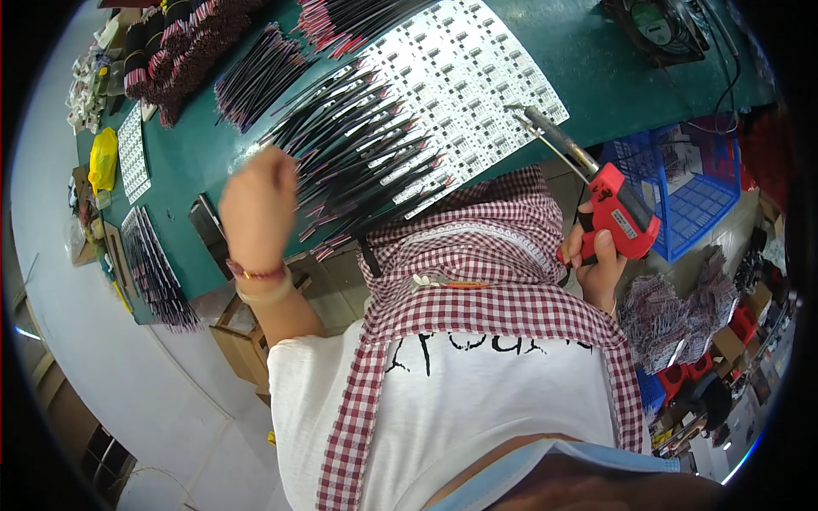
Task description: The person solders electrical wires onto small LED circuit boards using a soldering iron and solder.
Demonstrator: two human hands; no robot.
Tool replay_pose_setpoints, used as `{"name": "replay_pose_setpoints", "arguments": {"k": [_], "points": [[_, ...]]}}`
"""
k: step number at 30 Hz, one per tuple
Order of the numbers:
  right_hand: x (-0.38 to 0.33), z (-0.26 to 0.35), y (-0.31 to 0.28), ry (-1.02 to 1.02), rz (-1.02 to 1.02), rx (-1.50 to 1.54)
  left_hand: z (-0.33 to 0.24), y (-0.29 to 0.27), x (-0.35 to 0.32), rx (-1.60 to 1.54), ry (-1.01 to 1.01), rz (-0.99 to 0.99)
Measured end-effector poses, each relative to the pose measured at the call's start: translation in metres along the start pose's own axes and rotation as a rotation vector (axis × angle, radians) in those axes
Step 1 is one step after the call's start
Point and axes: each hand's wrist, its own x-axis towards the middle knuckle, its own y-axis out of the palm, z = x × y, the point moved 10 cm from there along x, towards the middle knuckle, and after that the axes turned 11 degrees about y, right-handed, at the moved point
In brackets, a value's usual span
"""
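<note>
My right hand (600,266) grips the red handle of a soldering gun (622,209). Its metal tip points up and left, over the right part of a white circuit board panel (486,72). Rows of small printed boards make up the panel. Many black wires (345,162) lie across the panel's left part and hang over its near left edge. Beside their left ends is my left hand (258,204), smeared by motion. Its fingers are curled out of sight, so whether it holds a wire cannot be made out.
On the green table (579,47) lie a loose wire pile (260,77), stacked wire bundles (175,51) and a yellow bag (103,160). A wired panel (158,268) rests at the left edge. A dark fan-like device (656,30) stands far right. Below sits a blue crate (694,192).
</note>
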Motion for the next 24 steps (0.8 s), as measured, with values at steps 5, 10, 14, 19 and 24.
{"name": "replay_pose_setpoints", "arguments": {"k": [5,10,14,19,24], "points": [[0.004,0.012,0.009,-0.045,0.062,0.091,0.039,-0.012,0.070,0.166,0.278,-0.443],[-0.006,0.012,-0.001,-0.093,0.001,0.176,0.040,0.020,0.101,0.133,0.203,-0.351],[0.001,0.017,0.000,-0.133,-0.052,0.138,0.050,0.016,0.099,-0.024,0.201,-0.409],[0.010,0.031,0.005,-0.156,0.012,0.147,0.057,0.020,0.104,-0.074,0.174,-0.295],[0.007,0.039,0.011,-0.186,0.063,0.190,0.060,0.021,0.104,-0.053,0.228,-0.344]]}}
